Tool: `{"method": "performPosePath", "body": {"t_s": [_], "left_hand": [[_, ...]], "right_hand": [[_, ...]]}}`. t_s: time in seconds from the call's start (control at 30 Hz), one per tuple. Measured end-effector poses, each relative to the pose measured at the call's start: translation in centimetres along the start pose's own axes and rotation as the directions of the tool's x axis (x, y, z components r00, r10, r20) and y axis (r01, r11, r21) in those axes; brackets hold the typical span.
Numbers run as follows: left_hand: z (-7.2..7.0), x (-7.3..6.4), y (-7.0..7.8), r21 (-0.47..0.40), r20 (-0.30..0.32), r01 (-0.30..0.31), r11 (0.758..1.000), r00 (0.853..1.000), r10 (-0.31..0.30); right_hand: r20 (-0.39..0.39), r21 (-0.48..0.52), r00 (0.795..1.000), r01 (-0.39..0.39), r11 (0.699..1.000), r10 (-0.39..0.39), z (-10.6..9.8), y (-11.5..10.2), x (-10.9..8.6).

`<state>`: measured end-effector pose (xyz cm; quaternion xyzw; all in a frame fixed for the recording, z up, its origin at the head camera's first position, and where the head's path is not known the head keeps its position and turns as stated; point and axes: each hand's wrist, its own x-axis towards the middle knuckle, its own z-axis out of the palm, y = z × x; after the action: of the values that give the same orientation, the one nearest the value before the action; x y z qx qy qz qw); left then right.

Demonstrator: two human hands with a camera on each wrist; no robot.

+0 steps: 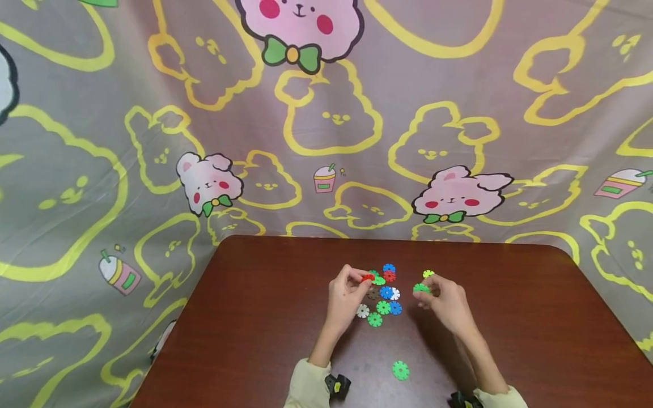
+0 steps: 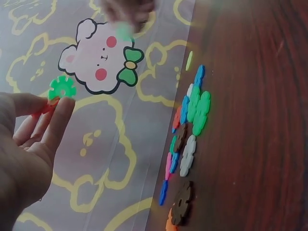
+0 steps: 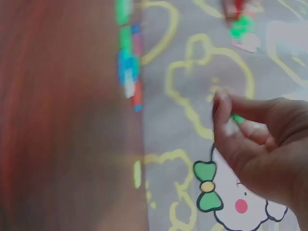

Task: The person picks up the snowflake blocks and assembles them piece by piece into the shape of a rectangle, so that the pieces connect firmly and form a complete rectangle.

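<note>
My left hand [image 1: 343, 297] is raised over the table, pinching a red notched plastic disc [image 1: 368, 277] between thumb and fingers. In the left wrist view a green notched disc [image 2: 62, 88] stands up from that red disc, joined to it at the edge. Off to the right, my right hand [image 1: 449, 303] pinches another green notched disc [image 1: 421, 288]. Most of this one is hidden by the fingers in the right wrist view, where only a bit of green [image 3: 237, 118] shows. The two hands are apart, with loose discs lying between and below them.
Several loose discs lie clustered mid-table, among them a blue disc [image 1: 395, 307], a white disc [image 1: 363, 310] and a brown disc [image 2: 182, 203]. One green disc [image 1: 401, 370] lies nearer the front, and a yellow disc [image 1: 428, 274] sits beyond my right hand. A patterned curtain [image 1: 336, 215] hangs behind the brown table [image 1: 255, 328].
</note>
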<state>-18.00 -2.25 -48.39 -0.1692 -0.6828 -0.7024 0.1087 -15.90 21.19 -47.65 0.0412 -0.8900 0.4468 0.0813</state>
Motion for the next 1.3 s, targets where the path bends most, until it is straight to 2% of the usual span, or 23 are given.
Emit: {"method": "performPosePath", "body": {"t_s": [0.07,0.17,0.27,0.4,0.57,0.7,0.93,1.1,1.3], "left_hand": [[0.0,0.0,0.1,-0.015,-0.029,-0.007,1.000,1.000,0.007],[0.2,-0.1,0.1,-0.037,-0.055,-0.009,0.999,0.998,0.007],[0.3,-0.1,0.1,-0.030,-0.052,-0.011,0.999,0.999,0.010],[0.6,-0.1,0.1,0.036,-0.031,-0.040,0.999,0.999,0.041],[0.8,-0.3,0.1,0.096,-0.021,-0.081,0.992,0.996,0.083],[1.0,-0.4,0.2,0.085,-0.006,-0.071,0.994,0.997,0.071],[1.3,-0.3,0.1,0.062,0.022,-0.042,0.997,0.999,0.041],[1.4,-0.4,0.3,0.069,0.037,-0.032,0.997,0.999,0.029],[1.4,-0.6,0.5,0.059,0.072,-0.029,0.998,0.997,0.024]], "right_hand": [[0.019,0.173,0.999,-0.036,0.984,0.033,-0.6,-0.7,0.1],[0.070,0.333,0.996,-0.071,0.940,0.051,-1.0,-1.6,0.1],[0.102,0.392,0.994,-0.077,0.917,0.040,-1.1,-2.1,0.1],[0.123,0.444,0.992,-0.078,0.892,0.026,-1.0,-2.4,0.0],[0.126,0.510,0.991,-0.103,0.854,0.045,-0.8,-2.7,-0.2],[0.102,0.486,0.994,-0.079,0.870,0.033,-0.8,-2.9,-0.4],[-0.010,0.374,1.000,0.015,0.927,-0.012,-0.5,-3.4,-0.7],[-0.042,0.372,0.999,0.001,0.928,0.015,-0.3,-3.6,-0.8],[-0.084,0.297,0.996,0.049,0.954,-0.025,0.1,-3.6,-0.9]]}}
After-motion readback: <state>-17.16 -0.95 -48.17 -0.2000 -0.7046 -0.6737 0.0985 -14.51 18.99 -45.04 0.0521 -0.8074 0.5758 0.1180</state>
